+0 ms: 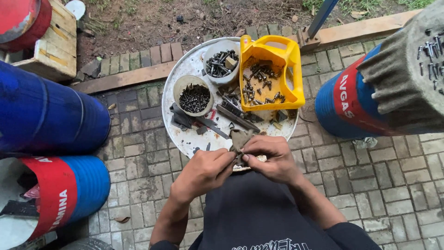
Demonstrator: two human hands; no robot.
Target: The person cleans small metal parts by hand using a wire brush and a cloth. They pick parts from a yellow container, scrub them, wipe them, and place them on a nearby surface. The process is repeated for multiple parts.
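A small dark metal piece, probably a bolt or fitting, is being rubbed in a scrap of brownish rag [240, 139] right at the near rim of the round white drum lid [185, 134] that's being used as a tray. The rag is being pinched from both sides: the left hand [203, 171] is being kept half-curled with its fingertips pressed into the cloth, and the right hand [273, 159] is being folded over the top, thumb and fingers closed tight on the same bundle. Both forearms are being angled inward from the near edge, wrists bent so the knuckles face up. Looks like a good share is already sorted, judging by the two grey bowls [194, 95] of screws and the yellow cut-open jug [268, 76] holding bolts at the far side. Loose bits and flat metal strips [238, 118] are lying on the lid between them, so plenty is probably left. Blue drums [46, 115] are standing left and right on the brick paving [393, 180].
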